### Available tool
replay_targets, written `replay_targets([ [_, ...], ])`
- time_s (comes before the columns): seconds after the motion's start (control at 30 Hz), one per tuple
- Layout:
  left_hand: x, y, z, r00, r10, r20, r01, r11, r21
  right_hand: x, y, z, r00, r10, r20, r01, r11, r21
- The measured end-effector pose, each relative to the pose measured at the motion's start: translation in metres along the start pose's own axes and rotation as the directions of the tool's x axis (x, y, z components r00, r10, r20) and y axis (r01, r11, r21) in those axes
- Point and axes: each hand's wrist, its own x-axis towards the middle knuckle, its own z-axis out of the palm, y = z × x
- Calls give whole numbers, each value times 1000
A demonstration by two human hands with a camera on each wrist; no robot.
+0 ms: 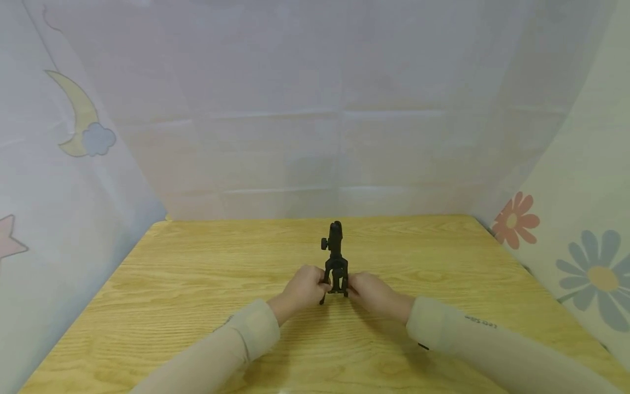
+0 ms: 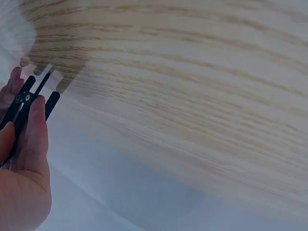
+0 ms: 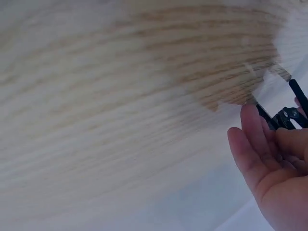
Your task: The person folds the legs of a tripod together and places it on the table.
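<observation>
A black mini tripod (image 1: pixel 336 246) stands upright near the middle of the wooden table, a small knob sticking out on its left side. Its legs are only slightly spread at the bottom. My left hand (image 1: pixel 306 285) pinches the leg on the left between thumb and fingers. From the other side my right hand (image 1: pixel 375 293) grips the leg on the right. The left wrist view shows the tripod's legs (image 2: pixel 24 98) between the left thumb and fingers. In the right wrist view, a hinged leg joint (image 3: pixel 288 114) shows beyond the right thumb.
The wood-grain table (image 1: pixel 197 273) spreads out around both hands. A pale curtain (image 1: pixel 275 137) hangs behind its far edge. Printed sheets with a moon (image 1: pixel 79 109) on the left and flowers (image 1: pixel 601 278) on the right flank the table.
</observation>
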Motion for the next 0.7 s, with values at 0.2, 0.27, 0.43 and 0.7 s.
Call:
replay_targets([
  [0.2, -2, 2, 0, 1000, -9, -8, 9, 1000, -5, 3, 2, -2, 997, -66, 27, 67, 998, -15],
  [0.27, -2, 4, 0, 1000, -17, -6, 17, 1000, 5, 3, 3, -2, 997, -69, 21, 69, 998, -13],
  [0.43, -2, 8, 2, 1000, -30, -10, 30, 1000, 1, 4, 7, -3, 999, -19, 38, 18, 999, 35],
  [0.7, -5, 8, 4, 1000, -3, -12, 3, 1000, -9, 0, 2, -5, 988, 153, 34, -156, 950, 271],
])
